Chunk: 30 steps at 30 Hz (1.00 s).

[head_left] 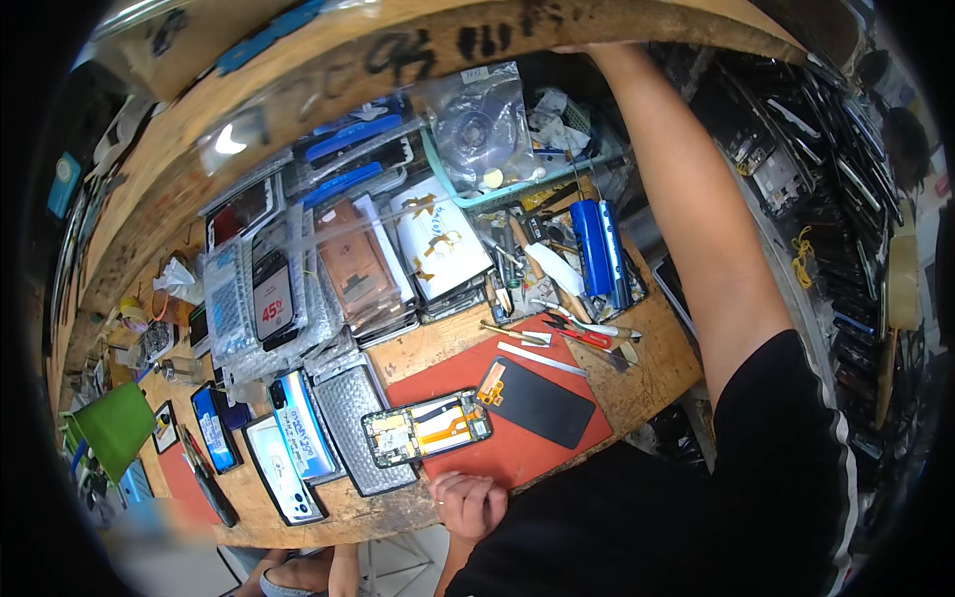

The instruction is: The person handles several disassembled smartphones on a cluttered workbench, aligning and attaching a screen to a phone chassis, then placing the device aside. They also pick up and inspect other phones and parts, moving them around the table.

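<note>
My left hand [468, 504] rests at the bench's near edge, its fingers curled into a loose fist with nothing seen in them. Just beyond it lies an opened phone [426, 428], its inside showing a board and orange flex cables. A detached phone screen [537, 400], dark with a copper-coloured flex at one corner, lies to the right of that phone. Both are on a red mat [473, 463], the opened phone only partly. My right arm stretches up to the wooden shelf [398, 62]; the right hand [579, 48] shows only a sliver there, fingers hidden.
Screwdrivers, tweezers and red-handled pliers [587, 338] lie beyond the mat. Stacked phone parts in bubble wrap [234, 284] and a teal basket [487, 197] stand behind. Several phones, one blue [303, 423], lie left. Another person's arm [344, 572] shows below the bench.
</note>
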Available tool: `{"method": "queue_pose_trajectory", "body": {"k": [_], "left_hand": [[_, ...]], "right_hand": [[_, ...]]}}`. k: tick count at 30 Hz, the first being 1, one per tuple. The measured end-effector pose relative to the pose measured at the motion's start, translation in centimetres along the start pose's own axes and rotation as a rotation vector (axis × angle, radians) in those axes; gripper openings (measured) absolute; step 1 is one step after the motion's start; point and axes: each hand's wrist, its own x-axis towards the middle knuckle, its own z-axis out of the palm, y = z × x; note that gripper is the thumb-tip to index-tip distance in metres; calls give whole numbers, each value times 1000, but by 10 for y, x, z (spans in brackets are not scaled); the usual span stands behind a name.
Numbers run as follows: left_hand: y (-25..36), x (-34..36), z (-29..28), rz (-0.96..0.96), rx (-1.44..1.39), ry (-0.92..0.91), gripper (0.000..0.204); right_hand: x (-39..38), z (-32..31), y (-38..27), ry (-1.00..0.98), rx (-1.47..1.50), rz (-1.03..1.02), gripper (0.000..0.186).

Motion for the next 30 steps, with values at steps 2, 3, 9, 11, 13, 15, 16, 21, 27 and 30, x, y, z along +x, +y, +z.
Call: {"method": "queue_pose_trajectory", "body": {"k": [2,3,9,11,13,15,16,21,27,30], "left_hand": [[0,-1,0,-1,-8,5,22],[1,-1,0,-11,-1,9,22],[1,-6,-2,-17,-40,-44,27],[1,-6,-3,-15,-50,-39,27],[1,-4,-5,-8,-66,-41,26],[2,-2,-8,-10,-69,-28,27],[2,-1,-8,-10,-81,-21,27],[1,-1,-7,2,-84,-48,28],[1,-3,-7,-15,-106,-52,31],[1,-3,-8,-5,-113,-46,28]], "right_hand": [[4,1,5,-23,-24,-2,52],[3,3,7,-37,-35,-6,52],[3,-5,6,-188,-106,-98,51],[5,-9,5,-240,-175,-138,51],[6,-7,5,-289,-245,-182,51],[6,-2,9,-316,-314,-213,51],[7,1,12,-357,-414,-289,51],[17,20,30,-387,-358,-192,54],[37,14,10,57,131,-123,69],[36,-7,2,-198,-206,2,76]]}}
